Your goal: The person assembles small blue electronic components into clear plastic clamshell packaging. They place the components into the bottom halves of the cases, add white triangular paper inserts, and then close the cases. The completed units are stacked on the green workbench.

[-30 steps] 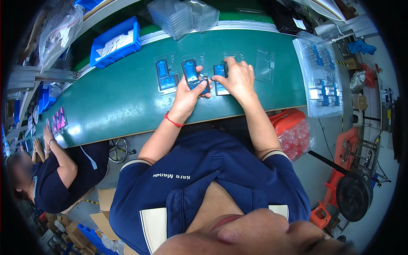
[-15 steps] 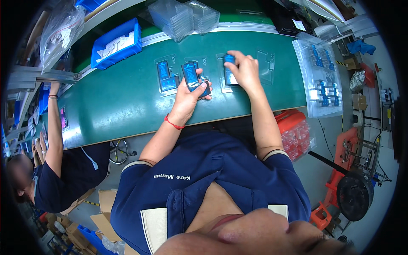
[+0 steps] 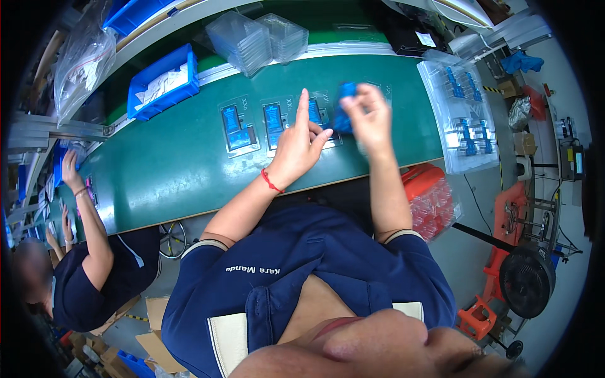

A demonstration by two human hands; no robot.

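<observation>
Facing one glossy green tabletop (image 3: 176,170), we count two clear plastic tray stacks (image 3: 238,41), one blue plastic bin (image 3: 170,101); our left hand (image 3: 299,143), grip unclear, partly blocks two of three transparent trays (image 3: 245,112) of flat blue-black pieces (image 3: 231,118); our right hand (image 3: 371,120) pinches one blurred blue piece (image 3: 345,107) over the table.

I've got trayed batteries (image 3: 231,120) on the workbench (image 3: 170,179) over there; behind them, a storage bin (image 3: 166,102) left of tray stacks (image 3: 241,43).

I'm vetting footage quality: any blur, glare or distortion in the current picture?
Head view: the right hand and its blue item look blurred; head view: glare whitens the green tabletop at left; head view: the pale rear rail looks bowed.
</observation>
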